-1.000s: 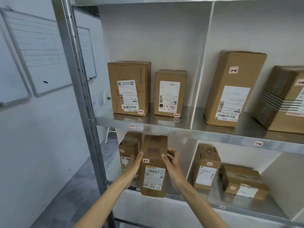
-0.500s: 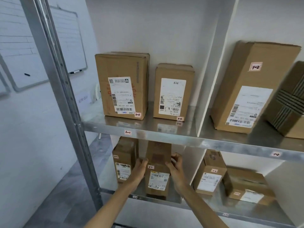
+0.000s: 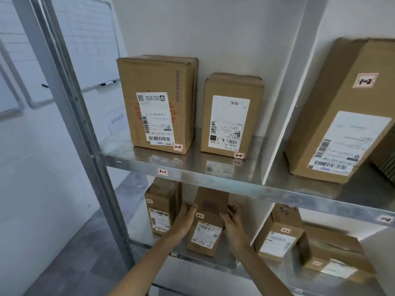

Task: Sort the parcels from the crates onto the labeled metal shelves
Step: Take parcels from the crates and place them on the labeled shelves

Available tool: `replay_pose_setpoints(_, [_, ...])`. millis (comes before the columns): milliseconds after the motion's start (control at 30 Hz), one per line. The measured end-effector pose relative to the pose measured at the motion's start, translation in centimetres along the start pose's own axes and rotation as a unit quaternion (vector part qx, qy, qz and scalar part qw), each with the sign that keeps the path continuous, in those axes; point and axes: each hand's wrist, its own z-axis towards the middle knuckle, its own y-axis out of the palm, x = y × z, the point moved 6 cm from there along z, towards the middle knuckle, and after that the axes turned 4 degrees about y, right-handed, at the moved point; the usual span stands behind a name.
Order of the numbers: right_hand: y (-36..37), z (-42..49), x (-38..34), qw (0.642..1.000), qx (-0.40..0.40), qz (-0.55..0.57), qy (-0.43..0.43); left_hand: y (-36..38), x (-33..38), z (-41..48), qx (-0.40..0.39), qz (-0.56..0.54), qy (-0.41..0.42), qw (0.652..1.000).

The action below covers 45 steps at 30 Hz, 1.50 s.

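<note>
A small brown parcel (image 3: 208, 223) tagged 2-1, with a white shipping label, stands upright on the lower metal shelf (image 3: 215, 262). My left hand (image 3: 184, 218) holds its left side and my right hand (image 3: 232, 221) grips its right side, fingers curled round the top edge. Another 2-1 parcel (image 3: 161, 208) stands just to its left. The upper shelf (image 3: 213, 176), labeled 1-1, carries two upright boxes (image 3: 158, 103) (image 3: 232, 116).
A vertical steel post (image 3: 70, 116) frames the shelf on the left, with a whiteboard (image 3: 89, 43) on the wall behind. White dividers split the bays. The right bays hold a large 1-2 box (image 3: 342, 116) above and further parcels (image 3: 277, 236) (image 3: 335, 259) below.
The held parcel has gone deeper onto the lower shelf and stands there now. My head has moved closer and lower, so the shelves fill more of the view.
</note>
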Motion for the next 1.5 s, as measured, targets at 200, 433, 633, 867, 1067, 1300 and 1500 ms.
replay_pose_setpoints(200, [-0.3, 1.9, -0.4, 0.999, 0.012, -0.029, 0.006, 0.6, 1.2, 0.7, -0.022, -0.009, 0.005, 1.000])
replay_pose_setpoints(433, [0.0, 2.6, -0.4, 0.999, 0.012, -0.035, 0.027, 0.5, 1.1, 1.7, -0.025, 0.012, 0.004, 1.000])
replay_pose_setpoints(633, [0.3, 2.0, -0.8, 0.996, 0.015, -0.083, -0.004, 0.4, 1.0, 1.1, -0.026, 0.004, -0.004, 1.000])
replay_pose_setpoints(867, [0.0, -1.1, -2.0, 0.985, 0.037, -0.161, -0.045, -0.9, 1.6, -1.0, -0.002, 0.000, 0.028, 1.000])
replay_pose_setpoints(1067, [1.0, -5.6, -2.9, 0.938, 0.105, -0.262, -0.199, -3.1, 0.2, -5.4, 0.068, 0.043, 0.073, 0.994])
replay_pose_setpoints(1300, [7.1, -11.6, -1.1, 0.896, -0.040, -0.312, -0.313, -7.0, -2.8, -14.9, 0.170, -0.018, 0.064, 0.983])
replay_pose_setpoints(1500, [11.7, -20.3, 2.1, 0.875, -0.231, -0.278, -0.321, -11.2, -6.8, -28.6, 0.351, -0.061, 0.060, 0.932])
